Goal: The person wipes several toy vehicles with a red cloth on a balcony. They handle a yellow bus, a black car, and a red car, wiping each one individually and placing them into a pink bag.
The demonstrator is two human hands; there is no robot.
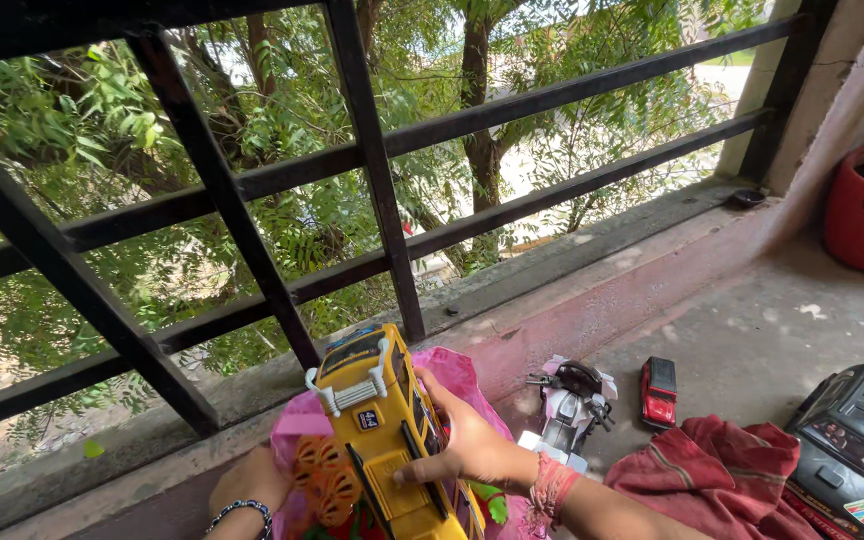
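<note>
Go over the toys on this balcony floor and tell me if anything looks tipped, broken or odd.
The yellow toy truck is reared nose-up against the pink cloth, steadied by the right hand, not on its wheels. The white toy motorbike leans against the ledge. No breakage is visible on either.

The head camera looks down and forward from close above the hands, facing the barred railing and trees beyond.

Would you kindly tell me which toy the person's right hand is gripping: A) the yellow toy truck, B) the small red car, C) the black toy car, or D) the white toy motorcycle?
A: the right hand wraps its fingers over the side of the yellow toy truck, while the small red car, black toy car and white toy motorcycle lie untouched on the floor.
</note>
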